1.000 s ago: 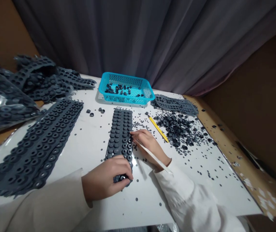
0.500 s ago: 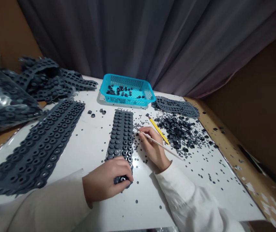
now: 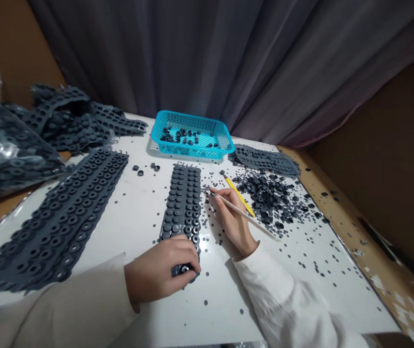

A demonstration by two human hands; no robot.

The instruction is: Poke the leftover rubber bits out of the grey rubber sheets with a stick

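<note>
A dark grey moulded rubber sheet (image 3: 182,203) with rows of round caps lies lengthwise in front of me. My left hand (image 3: 167,266) is closed over its near end, thumb and fingers pressed at the edge, and covers part of the rows. Just right of the sheet, my right hand (image 3: 232,220) pinches a thin pale stick (image 3: 250,220), pointed toward the sheet's right edge. The stick's tip stays a little apart from the sheet. Small dark discs (image 3: 210,217) are scattered on the white table around that hand.
A blue basket (image 3: 192,153) with loose dark pieces stands at the back. Right of centre are a yellow tool (image 3: 239,195), a pile of dark pieces (image 3: 270,195) and a flat grey sheet (image 3: 268,162). Stacked sheets (image 3: 58,217) and a filled plastic bag (image 3: 7,150) lie left.
My right hand has shifted slightly right, taking the stick's tip a bit farther from the sheet. My left hand holds the same spot.
</note>
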